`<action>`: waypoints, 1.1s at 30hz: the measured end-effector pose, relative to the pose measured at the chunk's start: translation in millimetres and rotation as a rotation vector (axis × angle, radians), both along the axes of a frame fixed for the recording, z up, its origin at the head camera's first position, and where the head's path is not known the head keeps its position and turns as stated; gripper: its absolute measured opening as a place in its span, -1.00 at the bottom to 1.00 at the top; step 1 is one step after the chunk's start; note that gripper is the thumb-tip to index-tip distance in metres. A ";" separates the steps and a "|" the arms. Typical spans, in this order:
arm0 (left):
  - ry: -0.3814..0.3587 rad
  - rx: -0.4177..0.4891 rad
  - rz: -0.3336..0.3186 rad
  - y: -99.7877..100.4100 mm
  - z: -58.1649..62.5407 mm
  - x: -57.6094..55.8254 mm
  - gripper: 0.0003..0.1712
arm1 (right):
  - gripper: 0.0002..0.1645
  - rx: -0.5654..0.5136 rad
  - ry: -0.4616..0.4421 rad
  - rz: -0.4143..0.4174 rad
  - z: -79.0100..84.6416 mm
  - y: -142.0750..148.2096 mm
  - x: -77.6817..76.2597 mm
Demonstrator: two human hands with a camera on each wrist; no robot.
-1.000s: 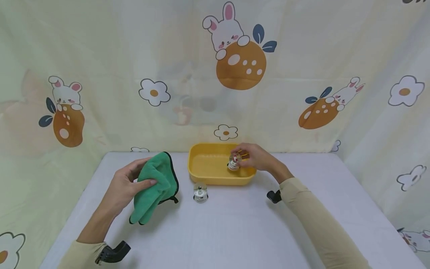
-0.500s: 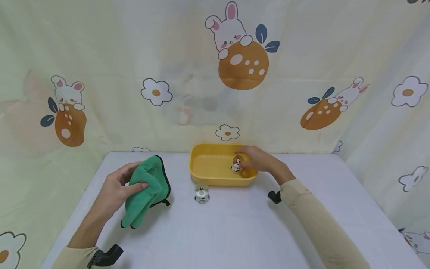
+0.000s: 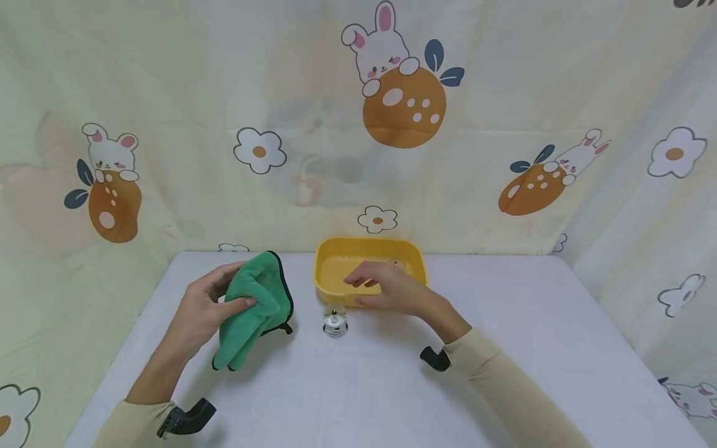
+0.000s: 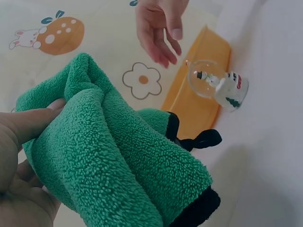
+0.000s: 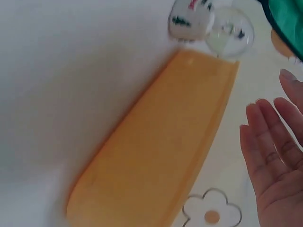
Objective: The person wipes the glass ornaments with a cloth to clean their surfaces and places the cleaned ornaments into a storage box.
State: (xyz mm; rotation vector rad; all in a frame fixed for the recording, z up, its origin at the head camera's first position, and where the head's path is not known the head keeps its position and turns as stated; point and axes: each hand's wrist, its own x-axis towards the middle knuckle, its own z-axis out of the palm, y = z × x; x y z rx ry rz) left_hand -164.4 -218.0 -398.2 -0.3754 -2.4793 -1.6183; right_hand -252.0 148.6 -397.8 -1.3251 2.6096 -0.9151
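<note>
My left hand (image 3: 196, 311) grips a folded green towel (image 3: 252, 311) with black edging, thumb on the near side. The cloth fills much of the left wrist view. My right hand (image 3: 392, 287) holds nothing; its fingers are extended in the right wrist view, above the front of a yellow tray (image 3: 336, 258). Just in front of that tray a small snow globe (image 3: 335, 322) stands upright on its white base, with a little figure inside the clear dome. Another snow globe (image 3: 397, 263) sits in the tray, mostly hidden behind my right hand.
A white-covered table (image 3: 358, 386) carries everything. Behind it hangs a pale curtain (image 3: 196, 186) printed with rabbits and flowers, close to the tray's back. Black wrist mounts stick out from both sleeves.
My right hand has let go of the snow globe inside the tray and moved left and nearer, toward the tray's front. The left hand keeps the towel, shifting slightly.
</note>
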 end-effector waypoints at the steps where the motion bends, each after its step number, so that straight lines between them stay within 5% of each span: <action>1: 0.006 0.004 -0.005 1.1 0.5 -0.3 -0.33 | -0.56 0.022 -0.014 0.005 -0.6 -4.6 3.1; 9: 0.057 0.048 -0.015 12.5 1.5 -2.1 -0.33 | -0.56 0.109 -0.030 0.036 -12.9 -29.2 16.0; 19: 0.060 0.125 -0.027 29.7 2.5 -2.6 -0.33 | -0.53 0.327 0.279 0.013 -17.6 -43.4 31.3; 33: 0.090 0.194 -0.048 48.0 3.1 -5.2 -0.34 | -0.48 0.329 0.241 0.037 -19.2 -28.3 41.4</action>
